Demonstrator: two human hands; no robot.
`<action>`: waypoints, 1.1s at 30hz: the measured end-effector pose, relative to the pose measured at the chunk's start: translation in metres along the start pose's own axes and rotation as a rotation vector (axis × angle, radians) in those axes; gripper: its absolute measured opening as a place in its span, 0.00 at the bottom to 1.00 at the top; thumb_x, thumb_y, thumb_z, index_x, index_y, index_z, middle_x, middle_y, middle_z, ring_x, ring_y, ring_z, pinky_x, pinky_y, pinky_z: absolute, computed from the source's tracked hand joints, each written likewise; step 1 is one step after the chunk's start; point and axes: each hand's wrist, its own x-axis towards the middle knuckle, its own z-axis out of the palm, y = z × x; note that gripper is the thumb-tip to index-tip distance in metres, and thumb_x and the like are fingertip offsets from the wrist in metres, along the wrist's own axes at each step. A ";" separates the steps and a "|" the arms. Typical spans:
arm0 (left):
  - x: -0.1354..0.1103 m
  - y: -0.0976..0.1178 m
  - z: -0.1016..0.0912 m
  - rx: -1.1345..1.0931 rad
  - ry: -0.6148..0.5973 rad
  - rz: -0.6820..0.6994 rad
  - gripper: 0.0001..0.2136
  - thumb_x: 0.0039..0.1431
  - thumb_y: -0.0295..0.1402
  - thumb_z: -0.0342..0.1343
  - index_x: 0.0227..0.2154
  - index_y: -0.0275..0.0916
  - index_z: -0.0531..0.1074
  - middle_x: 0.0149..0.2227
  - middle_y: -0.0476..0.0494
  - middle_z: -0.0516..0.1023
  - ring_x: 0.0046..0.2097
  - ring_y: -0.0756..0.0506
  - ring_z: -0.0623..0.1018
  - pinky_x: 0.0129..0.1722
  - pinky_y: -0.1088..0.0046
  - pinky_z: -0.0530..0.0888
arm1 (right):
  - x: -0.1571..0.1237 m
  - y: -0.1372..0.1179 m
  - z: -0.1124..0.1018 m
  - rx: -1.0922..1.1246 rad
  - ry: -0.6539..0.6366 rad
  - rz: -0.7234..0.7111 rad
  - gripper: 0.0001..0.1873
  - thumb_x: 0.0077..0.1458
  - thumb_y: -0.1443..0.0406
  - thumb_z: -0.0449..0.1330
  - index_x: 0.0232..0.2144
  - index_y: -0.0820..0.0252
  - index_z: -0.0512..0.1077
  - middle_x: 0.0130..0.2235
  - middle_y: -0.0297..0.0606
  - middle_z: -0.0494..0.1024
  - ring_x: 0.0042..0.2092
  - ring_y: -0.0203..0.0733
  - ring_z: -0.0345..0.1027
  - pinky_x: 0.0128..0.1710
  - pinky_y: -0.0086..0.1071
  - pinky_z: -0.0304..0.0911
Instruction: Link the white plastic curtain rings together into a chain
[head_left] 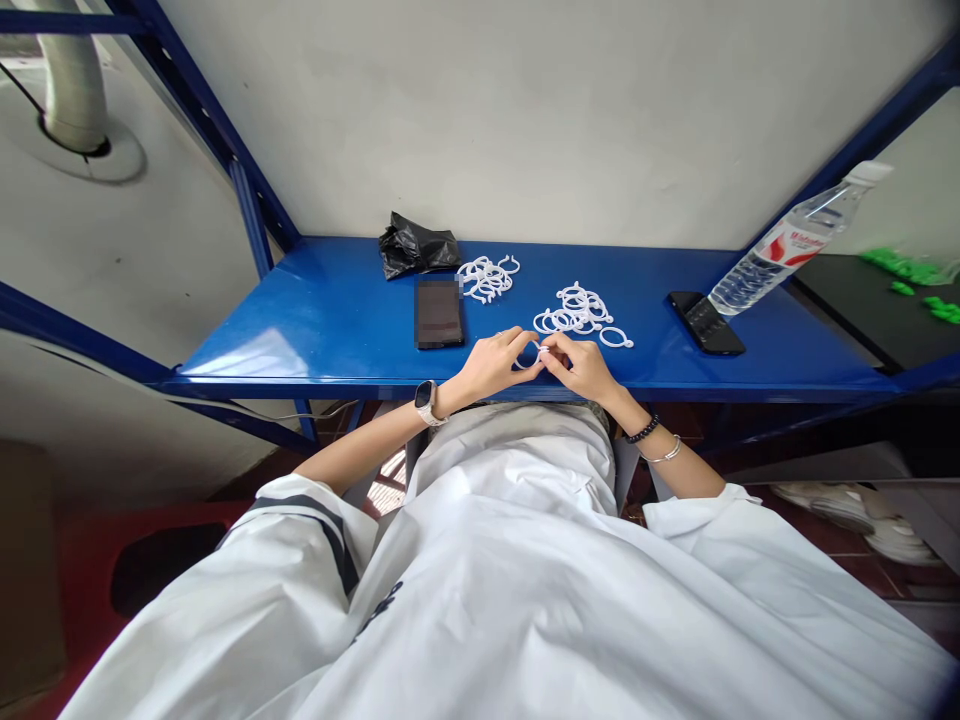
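Observation:
Above the front edge of the blue table, my left hand (495, 364) and my right hand (585, 366) meet at a small white plastic ring (544, 352). Thumb and fingers of both hands pinch it, and part of it is hidden behind them. Just beyond my right hand lies a loose pile of white rings (576, 308), which look closed. One single ring (628, 343) rests at the right of that pile. Farther back on the left is a second pile of white rings (486, 280); at least one there has a gap in its loop.
A dark phone (439, 315) lies left of my hands, with a crumpled black plastic bag (414, 245) behind it. On the right, a water bottle (787, 245) stands near another black phone (706, 324). Blue frame posts (251, 220) flank the table (330, 320); a wall rises behind.

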 end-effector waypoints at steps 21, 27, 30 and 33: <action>0.003 -0.006 -0.002 -0.114 -0.052 -0.004 0.20 0.73 0.43 0.32 0.36 0.38 0.65 0.23 0.48 0.71 0.23 0.49 0.70 0.23 0.75 0.56 | 0.002 0.003 0.000 0.236 0.085 0.133 0.18 0.65 0.50 0.53 0.44 0.56 0.70 0.25 0.30 0.76 0.23 0.36 0.70 0.29 0.30 0.66; 0.003 -0.006 -0.002 -0.160 -0.025 -0.035 0.20 0.72 0.44 0.31 0.34 0.39 0.63 0.21 0.49 0.69 0.21 0.49 0.68 0.23 0.75 0.55 | 0.003 0.004 0.000 0.301 0.024 0.173 0.21 0.64 0.48 0.52 0.32 0.57 0.71 0.24 0.31 0.74 0.23 0.36 0.69 0.29 0.31 0.66; 0.003 -0.005 -0.003 -0.116 -0.072 -0.014 0.21 0.72 0.44 0.30 0.34 0.39 0.62 0.22 0.47 0.70 0.22 0.48 0.69 0.23 0.73 0.54 | 0.003 0.003 -0.001 0.283 -0.019 0.150 0.20 0.65 0.49 0.50 0.31 0.56 0.68 0.23 0.31 0.74 0.23 0.36 0.68 0.30 0.30 0.65; 0.003 -0.005 -0.003 -0.070 -0.135 0.008 0.20 0.73 0.42 0.29 0.33 0.39 0.62 0.21 0.47 0.69 0.22 0.46 0.69 0.23 0.72 0.52 | 0.003 0.001 -0.003 0.230 -0.058 0.111 0.21 0.66 0.50 0.49 0.29 0.56 0.66 0.23 0.32 0.74 0.25 0.37 0.69 0.31 0.31 0.63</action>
